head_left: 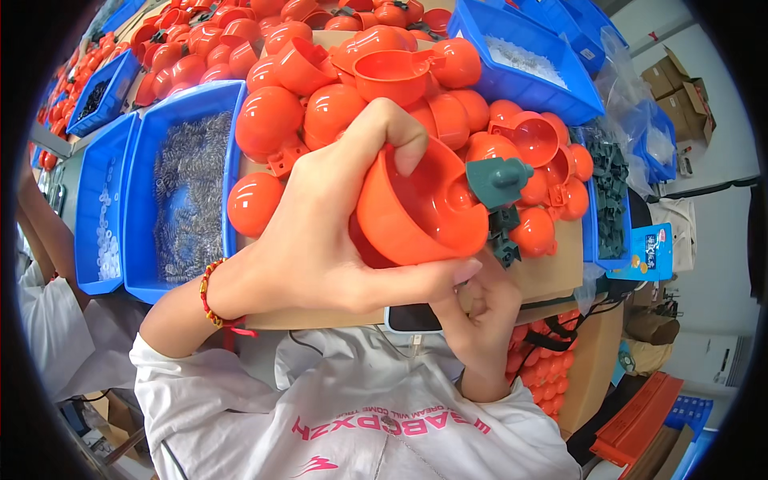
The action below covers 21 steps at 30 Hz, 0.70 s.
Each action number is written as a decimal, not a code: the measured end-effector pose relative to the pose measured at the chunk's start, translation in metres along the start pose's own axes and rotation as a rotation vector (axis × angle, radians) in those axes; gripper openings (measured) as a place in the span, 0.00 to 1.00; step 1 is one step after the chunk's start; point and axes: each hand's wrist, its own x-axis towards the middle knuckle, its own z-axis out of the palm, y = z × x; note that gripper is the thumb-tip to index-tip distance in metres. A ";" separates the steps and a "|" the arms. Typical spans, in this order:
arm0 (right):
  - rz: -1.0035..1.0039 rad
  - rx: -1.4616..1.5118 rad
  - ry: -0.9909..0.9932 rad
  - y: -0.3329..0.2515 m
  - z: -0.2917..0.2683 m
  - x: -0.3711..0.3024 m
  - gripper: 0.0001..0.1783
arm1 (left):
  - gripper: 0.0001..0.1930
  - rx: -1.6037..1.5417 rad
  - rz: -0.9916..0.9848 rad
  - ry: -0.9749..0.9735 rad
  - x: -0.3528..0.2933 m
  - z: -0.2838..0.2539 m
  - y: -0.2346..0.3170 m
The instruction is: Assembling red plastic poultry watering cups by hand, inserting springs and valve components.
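If the left hand (314, 222) pinching the red cup (400, 220) slips, the cup could fall; whether the right hand (490, 308) holds anything, I cannot tell.

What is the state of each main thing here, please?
Red rounded plastic cup: mouth open, held.
Left bare hand: gripping the cup.
Right bare hand: fingers curled.
Green plastic piece: at the cup's rim, attachment unclear.
Blue rectangular plastic spring bin: open, partly filled.
Blue narrow plastic ring bin: open, sparsely filled.
Brown cardboard box: flaps open.
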 end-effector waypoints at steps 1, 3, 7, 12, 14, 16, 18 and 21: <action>-0.024 -0.017 -0.016 -0.001 -0.001 0.002 0.23 | 0.31 0.018 0.008 0.000 0.000 -0.001 -0.001; -0.064 -0.065 -0.047 -0.003 -0.001 0.007 0.23 | 0.31 0.043 0.006 -0.003 0.001 -0.002 -0.001; -0.132 -0.138 -0.088 -0.006 -0.001 0.013 0.24 | 0.30 -0.024 -0.052 0.009 0.000 -0.001 -0.002; -0.279 -0.249 -0.072 -0.010 0.001 0.017 0.21 | 0.28 -0.091 -0.176 0.026 0.001 -0.001 0.002; -0.354 -0.294 -0.034 -0.006 0.002 0.015 0.18 | 0.28 -0.120 -0.180 0.034 0.001 0.002 0.003; -0.394 -0.337 0.013 -0.006 0.004 0.014 0.18 | 0.27 -0.084 -0.141 0.036 0.001 0.002 0.003; -0.453 -0.384 0.061 -0.005 0.007 0.012 0.20 | 0.27 -0.066 -0.136 0.035 0.002 0.001 0.004; -0.533 -0.446 0.108 0.001 0.012 0.010 0.23 | 0.26 -0.033 -0.117 0.054 0.004 -0.001 0.006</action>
